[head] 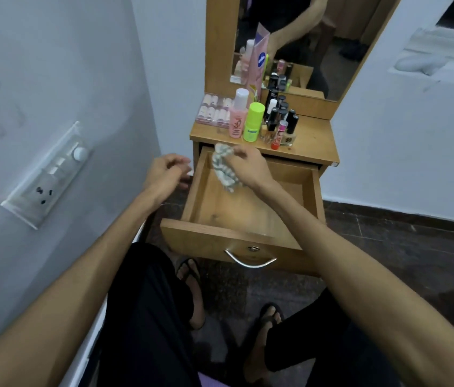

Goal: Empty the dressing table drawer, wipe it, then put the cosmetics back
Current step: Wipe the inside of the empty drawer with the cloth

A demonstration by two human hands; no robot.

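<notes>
My right grip (244, 163) clenches the cloth (224, 170) at the drawer's (248, 216) 12 o'clock end; my left grip (168, 170) is loosely curled, holding nothing. If I lift too high, I may topple the bottles (253, 122) on the table (315, 141).

A home is shown, most likely a bedroom corner. A small wooden dressing table (319, 141) with an upright mirror (298, 37) is set against pale painted walls, its top crowded with cosmetics (264, 118): bottles, a pink tube, dark-capped nail polishes and a box of false nails (214, 110). Its 1 drawer (237, 236) is pulled open. A domestic switch and socket plate (50, 174) is fixed to the left wall, and flip-flops (191, 277) are worn on the dark stone floor
</notes>
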